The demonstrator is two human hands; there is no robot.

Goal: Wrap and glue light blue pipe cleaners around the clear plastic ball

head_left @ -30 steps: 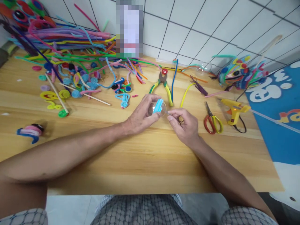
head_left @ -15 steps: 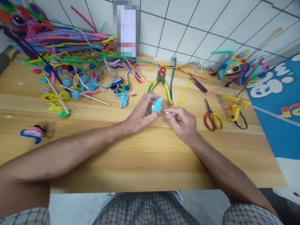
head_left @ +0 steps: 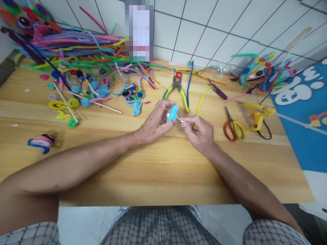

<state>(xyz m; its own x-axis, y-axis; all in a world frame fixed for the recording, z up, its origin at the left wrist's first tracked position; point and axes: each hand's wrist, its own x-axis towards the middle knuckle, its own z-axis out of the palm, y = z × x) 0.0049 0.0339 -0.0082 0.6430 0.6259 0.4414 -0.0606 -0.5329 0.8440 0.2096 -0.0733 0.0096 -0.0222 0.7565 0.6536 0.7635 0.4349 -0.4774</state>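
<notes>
My left hand (head_left: 152, 125) is curled around a clear ball (head_left: 166, 117), its fingers and thumb on either side. Light-blue fuzzy strips (head_left: 173, 113) lie side by side across the ball. In my right hand (head_left: 200, 134) is a slim silver metal tool (head_left: 185, 123), pinched between thumb and fingers. Its tip meets the right edge of the blue strips; my fingers cover most of its rear, so its exact kind is unclear. Just beyond the ball lie green-and-yellow pliers (head_left: 176, 89). A yellow pipe cleaner (head_left: 201, 102) stretches away behind my right hand.
Scissors (head_left: 232, 127) and a yellow glue gun (head_left: 259, 114) lie at right. Pipe cleaners (head_left: 76, 44) and small coiled pieces (head_left: 93, 90) crowd the back left. Another clear ball (head_left: 222, 69) rests near the tiled wall. A small pink-and-blue piece (head_left: 43, 141) sits at left.
The whole view has shifted slightly. Both hands keep their grips, and the tool tip stays at the edge of the blue strips with barely any movement.
</notes>
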